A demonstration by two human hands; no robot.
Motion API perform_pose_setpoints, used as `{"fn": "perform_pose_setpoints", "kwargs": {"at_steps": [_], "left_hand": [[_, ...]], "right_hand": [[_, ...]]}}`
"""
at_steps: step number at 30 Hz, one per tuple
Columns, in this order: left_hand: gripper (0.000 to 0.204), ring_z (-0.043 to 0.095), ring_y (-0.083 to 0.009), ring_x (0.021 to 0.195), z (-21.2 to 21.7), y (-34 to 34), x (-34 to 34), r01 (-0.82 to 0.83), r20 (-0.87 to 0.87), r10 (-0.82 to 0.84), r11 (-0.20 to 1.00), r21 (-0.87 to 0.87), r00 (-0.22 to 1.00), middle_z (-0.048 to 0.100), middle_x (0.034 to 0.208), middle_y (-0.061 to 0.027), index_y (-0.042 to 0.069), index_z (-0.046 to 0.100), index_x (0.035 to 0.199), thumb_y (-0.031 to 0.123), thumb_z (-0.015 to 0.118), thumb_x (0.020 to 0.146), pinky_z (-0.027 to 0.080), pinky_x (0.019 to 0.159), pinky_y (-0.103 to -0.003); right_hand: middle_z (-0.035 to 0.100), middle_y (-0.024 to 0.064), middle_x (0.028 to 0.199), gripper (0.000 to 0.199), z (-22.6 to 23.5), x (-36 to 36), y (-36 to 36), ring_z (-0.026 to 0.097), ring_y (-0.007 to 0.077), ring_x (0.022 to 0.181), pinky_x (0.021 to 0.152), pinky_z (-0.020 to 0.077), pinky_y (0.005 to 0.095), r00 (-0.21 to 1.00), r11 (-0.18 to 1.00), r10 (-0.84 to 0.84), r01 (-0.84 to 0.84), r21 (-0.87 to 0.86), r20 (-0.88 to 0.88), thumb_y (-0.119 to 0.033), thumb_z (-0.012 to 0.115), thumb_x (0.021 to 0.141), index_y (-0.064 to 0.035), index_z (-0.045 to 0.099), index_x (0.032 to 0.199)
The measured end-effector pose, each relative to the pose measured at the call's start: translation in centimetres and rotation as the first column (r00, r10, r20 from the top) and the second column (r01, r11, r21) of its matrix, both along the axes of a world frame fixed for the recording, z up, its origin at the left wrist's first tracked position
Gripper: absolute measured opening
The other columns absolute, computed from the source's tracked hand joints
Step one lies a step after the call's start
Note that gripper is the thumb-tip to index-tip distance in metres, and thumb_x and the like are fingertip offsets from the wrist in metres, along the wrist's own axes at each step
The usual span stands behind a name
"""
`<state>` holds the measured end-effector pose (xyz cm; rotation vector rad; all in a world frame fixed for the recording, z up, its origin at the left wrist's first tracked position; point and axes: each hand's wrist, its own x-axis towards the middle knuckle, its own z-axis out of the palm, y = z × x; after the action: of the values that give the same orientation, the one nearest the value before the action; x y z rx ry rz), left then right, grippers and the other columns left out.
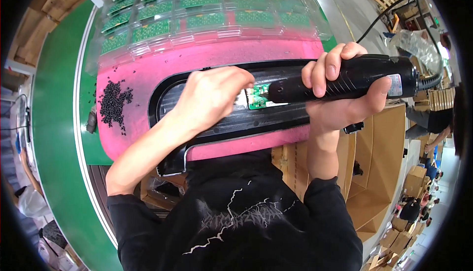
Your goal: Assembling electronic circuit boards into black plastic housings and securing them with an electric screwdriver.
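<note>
Two hands work close together over a long black plastic housing [231,123]. The fingers of the right hand [340,91] are wrapped fully around the black electric screwdriver [345,79], which lies almost level, with its tip pointing to the person's left and reaching the small green circuit board [258,97]. This board sits inside the housing, between the two hands. The left hand [209,98] is curled, knuckles up, and rests on the housing just beside the board; whether its fingertips pinch something I cannot tell, because the back of the hand hides them.

The housing lies across a pink foam pad [148,73] that covers the worktop. On the left part of the pad there is a loose heap of small black screws [114,104], well apart from the hands. Behind the pad stands a clear plastic tray [207,9] with many compartments, each one holding a green board of the same kind.

To the left of the pad runs a green conveyor belt [54,123] with a white edge. A black cable [394,12] goes from the back of the screwdriver up to the right. On the right side, lower down, open cardboard boxes [374,172] stand on the floor, and more boxes and other people are seen far behind them
</note>
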<state>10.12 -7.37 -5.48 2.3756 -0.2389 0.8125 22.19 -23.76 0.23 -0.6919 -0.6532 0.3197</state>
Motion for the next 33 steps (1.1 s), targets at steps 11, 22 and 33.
{"fn": "perform_pose_setpoints", "kwargs": {"at_steps": [11,22,33], "left_hand": [[0.017,0.059,-0.0326,0.073,0.5,-0.4,-0.1,-0.086,-0.244,0.079,0.996,-0.018,0.967,0.057,0.072,-0.0124,0.001,0.057,0.078,0.015,0.060,0.089,0.049,0.062,-0.041],[0.012,0.061,-0.0324,0.078,-0.4,-0.2,0.5,-0.041,-0.283,0.015,0.996,-0.084,0.959,0.059,0.084,-0.0130,0.000,0.057,0.090,0.011,0.061,0.089,0.049,0.068,-0.039],[0.014,0.063,-0.0303,0.081,-0.3,0.1,0.1,0.082,-0.339,-0.095,0.995,-0.054,0.936,0.062,0.085,-0.0115,0.002,0.061,0.090,0.012,0.067,0.084,0.051,0.069,-0.039]], "right_hand": [[0.048,0.0052,0.071,0.059,-2.1,2.7,-3.5,0.045,0.0140,0.048,0.051,0.0400,0.0298,0.972,0.932,-0.140,0.193,-0.306,0.188,-0.061,0.054,0.086,-0.0036,0.049,0.098],[0.048,0.0046,0.068,0.064,-2.8,2.9,-2.6,0.045,0.0106,0.045,0.044,0.0383,0.0251,0.965,0.929,0.059,0.042,-0.369,0.257,-0.062,0.066,0.078,-0.0031,0.047,0.094],[0.051,0.0075,0.070,0.065,-2.1,1.9,-2.1,0.048,0.0132,0.048,0.046,0.0414,0.0280,0.947,0.918,0.084,0.048,-0.393,0.311,-0.057,0.067,0.079,0.0016,0.048,0.097]]}}
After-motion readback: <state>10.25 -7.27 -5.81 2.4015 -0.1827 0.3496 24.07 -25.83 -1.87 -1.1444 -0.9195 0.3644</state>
